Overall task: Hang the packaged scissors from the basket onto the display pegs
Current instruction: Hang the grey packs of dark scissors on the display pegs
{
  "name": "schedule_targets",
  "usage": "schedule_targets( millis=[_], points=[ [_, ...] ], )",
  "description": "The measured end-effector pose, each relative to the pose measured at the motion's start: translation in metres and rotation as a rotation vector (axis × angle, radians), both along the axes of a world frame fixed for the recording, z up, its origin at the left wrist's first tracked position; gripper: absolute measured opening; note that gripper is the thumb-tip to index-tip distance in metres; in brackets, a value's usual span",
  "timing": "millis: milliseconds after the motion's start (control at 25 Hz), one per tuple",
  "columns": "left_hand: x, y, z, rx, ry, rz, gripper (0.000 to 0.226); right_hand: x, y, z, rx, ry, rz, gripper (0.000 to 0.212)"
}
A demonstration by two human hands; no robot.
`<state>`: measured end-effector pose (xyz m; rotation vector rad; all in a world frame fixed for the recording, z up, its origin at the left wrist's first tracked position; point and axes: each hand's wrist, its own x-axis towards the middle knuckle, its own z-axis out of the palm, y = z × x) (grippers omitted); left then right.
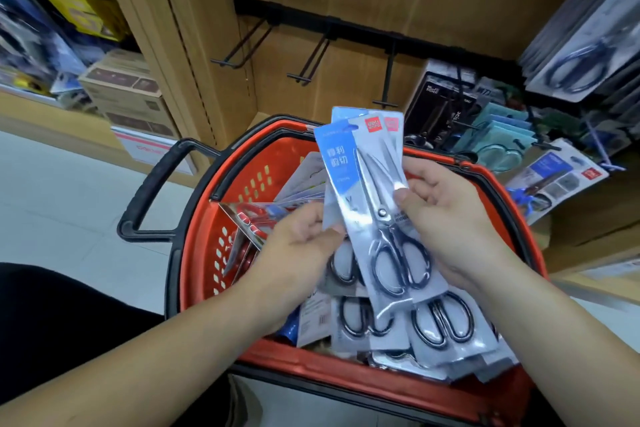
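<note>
Fingers (420,172) of the right hand (450,222) curl behind a fan of scissor packs (349,184), thumb clamped on the front one (black handles pointing down), just above the basket (194,253). The left hand (294,246) pinches the fan's lower left edge. More packs (443,326) lie heaped in the basket. Beyond the basket's far rim, three black pegs (314,57) jut from a rail (363,32). Hung goods (581,55) crowd the wall right of the basket.
</note>
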<state>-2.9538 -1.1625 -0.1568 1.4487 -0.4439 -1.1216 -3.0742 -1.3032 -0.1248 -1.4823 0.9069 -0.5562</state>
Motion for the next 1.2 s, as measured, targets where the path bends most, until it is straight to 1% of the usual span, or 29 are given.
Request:
schedule_targets(
  millis=[80, 240, 360, 640, 800, 920, 1040, 1120, 1200],
  points=[
    [0.005, -0.001, 0.006, -0.011, -0.006, 0.039, 0.018, 0.000, -0.001, 0.001, 0.017, -0.026, -0.042, 0.036],
    [0.019, -0.001, 0.010, 0.021, -0.014, 0.097, 0.021, -0.009, -0.018, 0.010, -0.090, -0.026, -0.191, 0.033],
    [0.023, -0.002, 0.009, 0.013, 0.026, 0.089, 0.022, -0.011, -0.024, 0.015, -0.064, -0.089, -0.240, 0.033],
    [0.022, -0.003, -0.002, 0.049, 0.025, 0.096, 0.021, -0.009, -0.022, 0.012, -0.094, -0.100, -0.236, 0.033],
    [0.017, 0.002, -0.011, 0.096, -0.044, 0.033, 0.023, -0.006, -0.013, 0.010, -0.095, -0.111, -0.201, 0.037],
    [0.013, -0.003, -0.007, 0.056, -0.052, 0.064, 0.023, -0.005, -0.012, 0.016, -0.098, -0.132, -0.180, 0.050],
    [0.012, -0.015, 0.010, -0.020, -0.082, 0.093, 0.022, -0.013, -0.023, 0.037, -0.121, -0.152, -0.237, 0.060],
    [0.008, -0.027, 0.025, -0.080, -0.127, 0.051, 0.020, -0.024, -0.035, 0.056, -0.170, -0.184, -0.322, 0.058],
    [0.005, -0.038, 0.040, -0.100, -0.174, 0.029, 0.019, -0.036, -0.046, 0.076, -0.241, -0.274, -0.404, 0.049]
  ],
)
